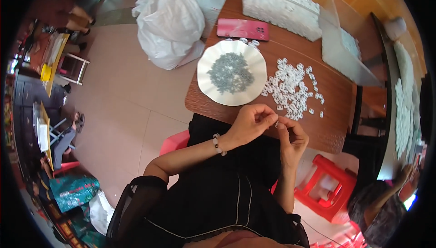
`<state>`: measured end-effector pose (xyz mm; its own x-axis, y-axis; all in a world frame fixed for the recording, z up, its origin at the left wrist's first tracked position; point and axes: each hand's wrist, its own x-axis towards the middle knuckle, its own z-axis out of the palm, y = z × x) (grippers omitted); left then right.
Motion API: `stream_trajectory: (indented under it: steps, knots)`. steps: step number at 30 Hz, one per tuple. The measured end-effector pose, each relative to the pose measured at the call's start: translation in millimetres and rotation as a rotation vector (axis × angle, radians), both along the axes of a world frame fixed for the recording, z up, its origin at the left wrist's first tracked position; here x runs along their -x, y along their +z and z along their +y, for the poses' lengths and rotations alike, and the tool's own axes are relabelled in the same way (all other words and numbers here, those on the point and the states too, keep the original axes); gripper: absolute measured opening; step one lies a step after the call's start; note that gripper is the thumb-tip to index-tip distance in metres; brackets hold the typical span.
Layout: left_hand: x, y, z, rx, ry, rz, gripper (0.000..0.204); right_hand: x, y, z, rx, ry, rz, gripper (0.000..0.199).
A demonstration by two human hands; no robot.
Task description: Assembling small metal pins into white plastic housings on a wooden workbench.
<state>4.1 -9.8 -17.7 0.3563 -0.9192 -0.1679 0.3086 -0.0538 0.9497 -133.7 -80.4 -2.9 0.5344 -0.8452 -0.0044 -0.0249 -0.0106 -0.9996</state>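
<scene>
My left hand (251, 125) and my right hand (292, 141) meet over the near edge of the brown table. Each is closed in a pinch, thumb against forefinger. Between the fingertips shows a tiny pale piece, too small to name. Just beyond my left hand stands a white scalloped plate (204, 81) with a heap of small grey pieces (230, 72) on it. To the right of the plate, a loose pile of small white plastic pieces with holes (290, 89) lies on the table, close to both hands.
A pink phone (243, 29) lies behind the plate. Clear bins of white pieces (281, 7) line the far edge. White sacks (170, 25) stand at the far left, a red stool (324, 189) at the right. Another person (379, 209) works at the lower right; others sit at the left.
</scene>
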Motion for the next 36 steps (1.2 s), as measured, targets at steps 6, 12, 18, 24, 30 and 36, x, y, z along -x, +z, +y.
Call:
stream_trajectory:
  steps: [6,12,18,24,30,36]
  knots:
    - [-8.3,2.6,3.7,0.082,0.084,0.036,0.016,-17.5,7.4,5.5,-0.060,0.010,-0.080,0.014]
    - [-13.1,6.0,9.3,0.120,0.261,0.065,0.018,-31.5,3.2,11.5,-0.021,0.035,-0.102,0.017]
    - [-8.8,4.7,7.5,0.112,0.275,0.020,0.019,-34.8,4.5,14.3,0.006,0.010,-0.086,0.018]
    - [-4.5,10.6,12.9,0.129,0.241,-0.030,0.018,-31.9,5.6,12.6,0.041,0.016,-0.093,0.019]
    - [-2.7,3.6,8.8,0.149,0.197,-0.013,0.016,-27.5,12.4,11.7,-0.033,0.005,-0.076,0.020]
    - [-1.9,1.8,8.1,0.049,0.227,-0.083,0.014,-21.2,6.7,4.1,-0.083,0.060,-0.012,0.019]
